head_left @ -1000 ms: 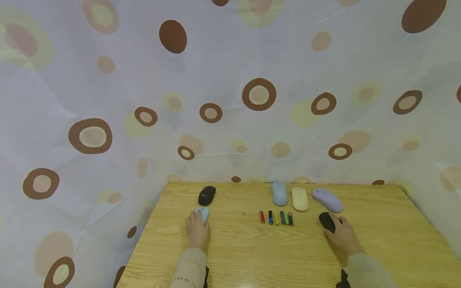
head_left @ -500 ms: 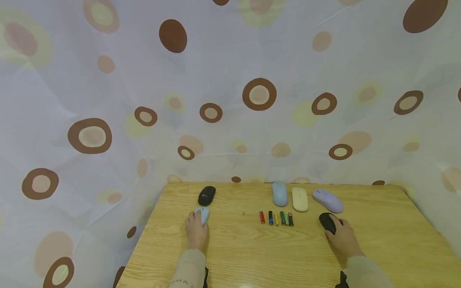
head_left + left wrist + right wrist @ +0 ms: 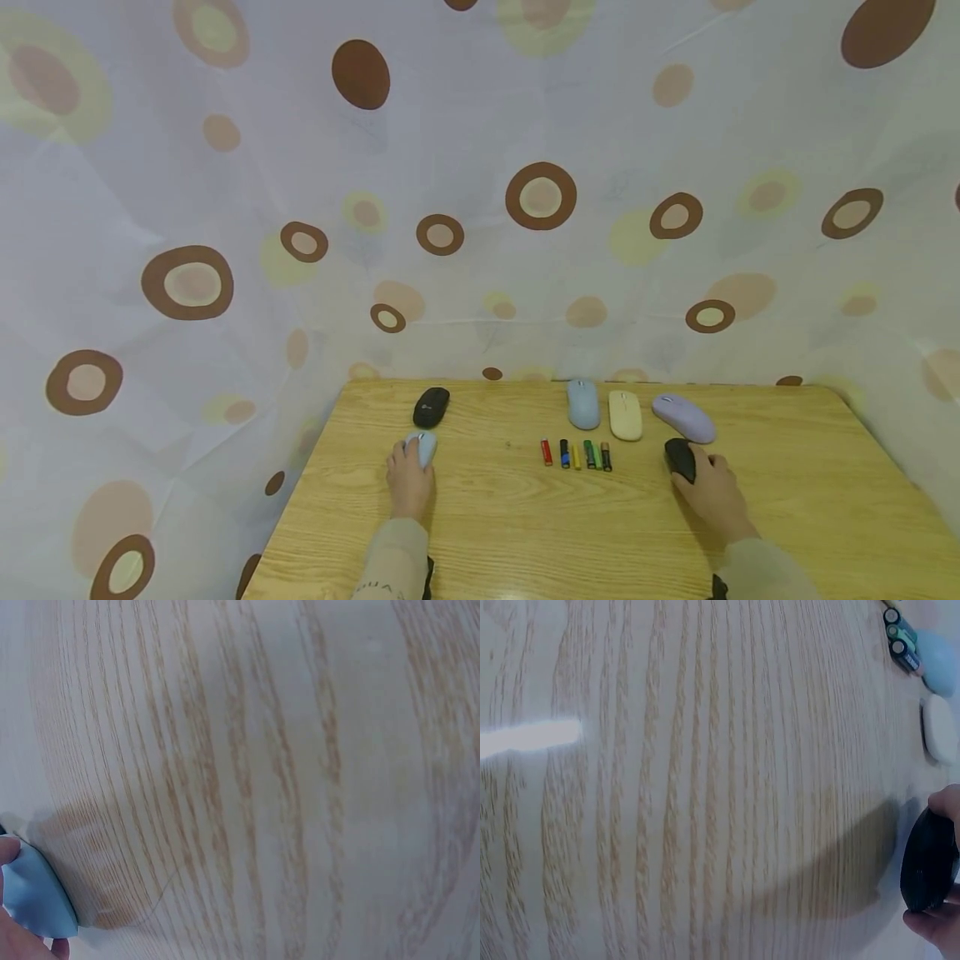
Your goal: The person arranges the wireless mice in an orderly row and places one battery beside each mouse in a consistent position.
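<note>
My left hand (image 3: 410, 482) grips a small light blue computer mouse (image 3: 427, 445) at the left of the table, just in front of a black mouse (image 3: 431, 407). In the left wrist view, thumb and fingers hold the sides of this blue mouse (image 3: 34, 892). On the right, my right hand (image 3: 716, 493) holds another black mouse (image 3: 680, 460) between thumb and fingers. The right wrist view has that black mouse (image 3: 928, 862) at its right edge, gripped at both sides, with a broad shadow on the wood beside it. A purple mouse (image 3: 684, 418) lies right behind it.
A larger blue mouse (image 3: 582, 404) and a cream mouse (image 3: 625, 415) lie at the back of the wooden table (image 3: 525, 533). Several batteries, among them a red battery (image 3: 547, 452), form a row in front of them. A patterned curtain (image 3: 480, 275) hangs behind.
My right hand has shifted slightly forward with the black mouse, toward the purple one. The left hand and its blue mouse stay in place.
</note>
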The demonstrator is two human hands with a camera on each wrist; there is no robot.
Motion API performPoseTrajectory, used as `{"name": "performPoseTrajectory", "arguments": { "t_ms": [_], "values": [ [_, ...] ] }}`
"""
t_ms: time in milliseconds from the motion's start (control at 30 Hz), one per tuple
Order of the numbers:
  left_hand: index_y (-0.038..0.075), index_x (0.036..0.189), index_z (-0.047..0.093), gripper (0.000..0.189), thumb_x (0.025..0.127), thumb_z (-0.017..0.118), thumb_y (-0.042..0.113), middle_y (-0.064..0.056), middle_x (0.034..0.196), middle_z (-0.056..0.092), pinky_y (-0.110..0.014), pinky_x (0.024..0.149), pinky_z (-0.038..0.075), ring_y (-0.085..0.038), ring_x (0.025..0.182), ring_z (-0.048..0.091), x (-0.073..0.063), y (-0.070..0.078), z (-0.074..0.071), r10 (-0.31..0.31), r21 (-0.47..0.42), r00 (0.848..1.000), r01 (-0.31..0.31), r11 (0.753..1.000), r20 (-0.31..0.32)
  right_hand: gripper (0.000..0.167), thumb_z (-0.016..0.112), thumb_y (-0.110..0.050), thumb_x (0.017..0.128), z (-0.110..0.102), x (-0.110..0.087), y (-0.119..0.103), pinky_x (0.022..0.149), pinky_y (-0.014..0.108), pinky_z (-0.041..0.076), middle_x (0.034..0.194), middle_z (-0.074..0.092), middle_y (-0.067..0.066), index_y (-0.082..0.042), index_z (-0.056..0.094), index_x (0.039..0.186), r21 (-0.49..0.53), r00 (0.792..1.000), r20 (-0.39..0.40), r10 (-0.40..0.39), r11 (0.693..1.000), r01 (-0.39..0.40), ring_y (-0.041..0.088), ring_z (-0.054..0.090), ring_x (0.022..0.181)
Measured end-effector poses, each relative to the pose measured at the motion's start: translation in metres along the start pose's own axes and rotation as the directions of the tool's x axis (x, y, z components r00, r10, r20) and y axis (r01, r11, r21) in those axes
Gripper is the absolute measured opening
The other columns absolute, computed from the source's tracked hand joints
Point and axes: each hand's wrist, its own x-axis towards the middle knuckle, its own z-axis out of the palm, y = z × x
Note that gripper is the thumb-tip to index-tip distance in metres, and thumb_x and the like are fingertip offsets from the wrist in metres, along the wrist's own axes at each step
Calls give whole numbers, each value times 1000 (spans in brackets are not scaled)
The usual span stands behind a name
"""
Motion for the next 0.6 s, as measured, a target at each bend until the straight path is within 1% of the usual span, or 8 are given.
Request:
{"name": "performPoseTrajectory", "arguments": {
  "t_ms": [133,233,333,400,500,600],
  "values": [
    [-1,123,49,48,79,67,6,-24,123,41,-53,83,38,-40,108,40,-1,1,0,-6,-6,1000,6,1000,-8,70,55,-30,88,-2,-3,-12,74,64,40,118,30,43,10,24,135,17,997,-3,78,997,-78,59,40,102],
    [-1,123,49,47,80,66,6,-24,123,41,-53,83,37,-40,108,40,-1,2,-1,-7,-9,1000,7,1000,-6,72,58,-33,86,-2,-6,-21,70,61,42,113,33,42,11,26,134,7,993,-19,118,993,-118,56,44,97],
    [-1,123,49,46,80,66,6,-25,124,41,-53,84,37,-40,108,39,-1,4,-2,-12,-14,1000,12,1000,1,71,60,-34,84,0,-11,-28,64,57,45,104,38,40,12,30,129,-20,992,-42,123,992,-124,52,49,89],
    [-2,123,49,46,81,66,6,-25,124,41,-53,85,37,-40,108,39,-1,4,-3,-15,-13,1000,15,1000,7,70,60,-34,83,2,-15,-31,61,55,45,100,40,39,13,32,127,-30,992,-42,119,992,-121,50,51,84],
    [-2,123,49,46,81,66,6,-25,123,41,-53,84,37,-40,108,39,-1,4,-3,-9,-3,1000,9,1000,5,69,61,-34,83,5,-20,-34,60,53,46,98,41,37,13,34,125,-40,993,-28,118,992,-119,49,51,83],
    [-2,122,49,46,80,66,5,-25,122,41,-53,83,37,-40,106,40,-1,3,-3,0,6,1000,0,1000,1,69,62,-35,82,8,-25,-36,61,54,46,99,41,38,14,36,123,-49,992,-6,125,991,-125,50,50,85]
  ]
}}
